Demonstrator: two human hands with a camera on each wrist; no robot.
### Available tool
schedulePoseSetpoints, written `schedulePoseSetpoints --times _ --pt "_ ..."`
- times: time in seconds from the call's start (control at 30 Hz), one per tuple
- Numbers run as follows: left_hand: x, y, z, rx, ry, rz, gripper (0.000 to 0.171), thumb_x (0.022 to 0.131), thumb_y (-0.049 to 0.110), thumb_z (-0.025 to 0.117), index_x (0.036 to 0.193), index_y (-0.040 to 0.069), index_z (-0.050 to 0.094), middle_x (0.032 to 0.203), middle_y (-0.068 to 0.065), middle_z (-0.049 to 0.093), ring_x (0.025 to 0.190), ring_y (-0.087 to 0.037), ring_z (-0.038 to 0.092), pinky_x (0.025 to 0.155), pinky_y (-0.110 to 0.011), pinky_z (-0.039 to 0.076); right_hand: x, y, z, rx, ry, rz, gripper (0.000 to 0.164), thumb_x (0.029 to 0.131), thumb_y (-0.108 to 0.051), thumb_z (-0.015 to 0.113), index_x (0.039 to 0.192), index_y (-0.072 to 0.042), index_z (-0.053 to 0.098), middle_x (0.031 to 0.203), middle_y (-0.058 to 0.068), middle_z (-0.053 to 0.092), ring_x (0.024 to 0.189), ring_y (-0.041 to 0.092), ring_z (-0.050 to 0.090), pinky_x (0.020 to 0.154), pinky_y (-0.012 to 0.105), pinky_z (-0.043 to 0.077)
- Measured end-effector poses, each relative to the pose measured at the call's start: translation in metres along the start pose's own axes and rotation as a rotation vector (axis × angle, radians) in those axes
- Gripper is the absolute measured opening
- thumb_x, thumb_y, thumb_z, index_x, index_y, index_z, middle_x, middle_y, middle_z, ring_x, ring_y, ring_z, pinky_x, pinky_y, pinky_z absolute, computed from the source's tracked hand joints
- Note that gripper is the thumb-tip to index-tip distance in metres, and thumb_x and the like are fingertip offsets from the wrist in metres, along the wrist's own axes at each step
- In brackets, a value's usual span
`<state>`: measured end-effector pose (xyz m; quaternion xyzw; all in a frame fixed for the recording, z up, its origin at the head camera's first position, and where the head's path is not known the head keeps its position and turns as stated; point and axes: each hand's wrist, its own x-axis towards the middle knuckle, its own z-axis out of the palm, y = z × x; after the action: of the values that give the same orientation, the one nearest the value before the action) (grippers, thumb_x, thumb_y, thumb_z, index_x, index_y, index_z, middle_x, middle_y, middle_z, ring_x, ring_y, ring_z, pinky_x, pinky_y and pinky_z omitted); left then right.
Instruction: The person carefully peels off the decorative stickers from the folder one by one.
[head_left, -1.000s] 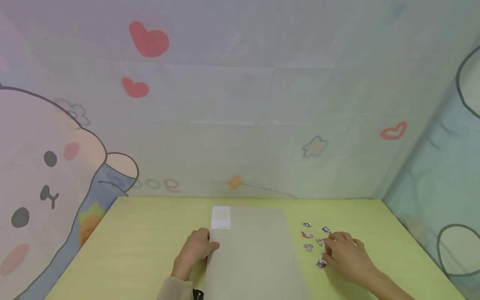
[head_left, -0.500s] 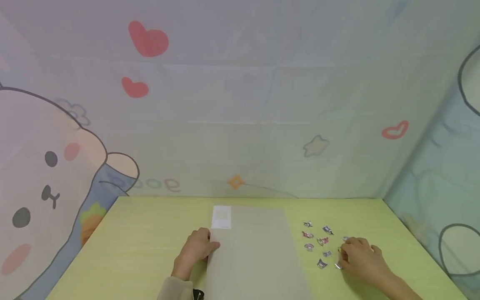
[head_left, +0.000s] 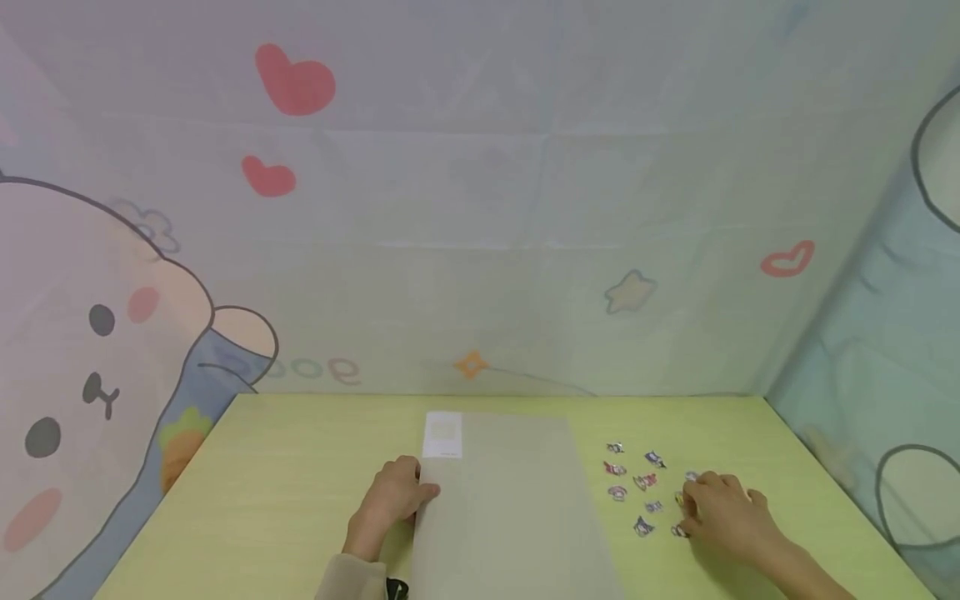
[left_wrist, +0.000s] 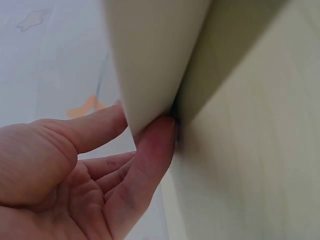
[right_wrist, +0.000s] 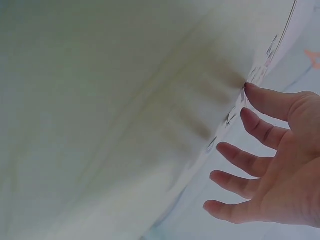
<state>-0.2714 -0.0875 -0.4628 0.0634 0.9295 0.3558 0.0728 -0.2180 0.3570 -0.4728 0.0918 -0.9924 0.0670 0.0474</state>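
In the head view a large flat pale-grey board [head_left: 517, 508] lies on the table, a white label [head_left: 442, 435] in its upper left corner. My left hand [head_left: 390, 496] pinches the board's left edge, thumb on top. In the left wrist view a finger [left_wrist: 150, 155] reaches under the board [left_wrist: 155, 55]. To the right of the board lie several small cartoon cutouts, among them a dark one [head_left: 643, 527] and a pinkish one [head_left: 617, 493]. My right hand [head_left: 723, 512] hovers over the rightmost cutouts, partly hiding a yellow one [head_left: 679, 499]. Its fingers [right_wrist: 240, 157] are spread, the thumb touching down near the cutouts.
The pale yellow-green table [head_left: 300, 467] reaches back to a printed cloth backdrop [head_left: 480, 208]. Another cloth panel [head_left: 885, 333] borders the right side, and a large bear print [head_left: 67, 358] fills the left.
My right hand has shifted right, mostly during the first half second, uncovering more cutouts that lie on the table. My left hand and the board have stayed in place.
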Motion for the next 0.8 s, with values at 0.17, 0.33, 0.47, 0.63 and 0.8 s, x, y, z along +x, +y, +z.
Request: schedulePoseSetpoints --times 0.17,0.33,0.47,0.63,0.8 --pt "0.000 0.000 0.000 -0.003 -0.002 -0.007 0.023 0.089 0.015 0.071 0.087 -0.004 0.058 0.067 -0.008 0.058 0.051 -0.018 0.060 0.053 -0.031 0.050 0.005 -0.003 -0.004 0.010 -0.015 0.013 0.021 0.082 -0.021 0.076 0.081 -0.022 0.055 0.108 0.012 0.060 0.103 0.046 0.051 0.076 0.075 0.037" --pt "0.000 0.001 -0.001 -0.003 0.003 -0.005 0.023 0.089 0.015 0.071 0.086 -0.004 0.058 0.066 -0.009 0.058 0.051 -0.018 0.060 0.054 -0.031 0.050 0.013 -0.016 -0.005 0.029 0.026 -0.009 0.014 0.085 -0.023 0.074 0.091 -0.017 0.063 0.113 0.015 0.060 0.104 0.046 0.052 0.072 0.067 0.044" --pt "0.000 0.001 -0.002 -0.009 -0.002 0.005 0.023 0.090 0.014 0.070 0.088 -0.006 0.059 0.067 -0.009 0.059 0.051 -0.018 0.061 0.055 -0.032 0.051 0.018 -0.033 -0.002 0.018 0.044 -0.041 0.020 0.086 -0.027 0.074 0.099 -0.014 0.066 0.117 0.016 0.060 0.108 0.046 0.052 0.075 0.067 0.044" --pt "0.000 0.000 -0.001 -0.011 -0.008 0.007 0.024 0.090 0.015 0.070 0.088 -0.006 0.059 0.067 -0.009 0.059 0.050 -0.018 0.061 0.054 -0.032 0.051 0.020 -0.055 0.002 0.017 0.069 -0.079 0.023 0.086 -0.028 0.073 0.103 -0.014 0.067 0.117 0.014 0.061 0.110 0.044 0.053 0.078 0.067 0.044" --pt "0.000 0.001 -0.001 -0.004 -0.005 0.007 0.023 0.090 0.015 0.070 0.087 -0.005 0.059 0.066 -0.009 0.058 0.050 -0.019 0.061 0.054 -0.032 0.050 0.024 -0.074 0.003 0.009 0.099 -0.117 0.028 0.086 -0.028 0.073 0.108 -0.011 0.068 0.115 0.011 0.061 0.110 0.040 0.055 0.079 0.065 0.045"
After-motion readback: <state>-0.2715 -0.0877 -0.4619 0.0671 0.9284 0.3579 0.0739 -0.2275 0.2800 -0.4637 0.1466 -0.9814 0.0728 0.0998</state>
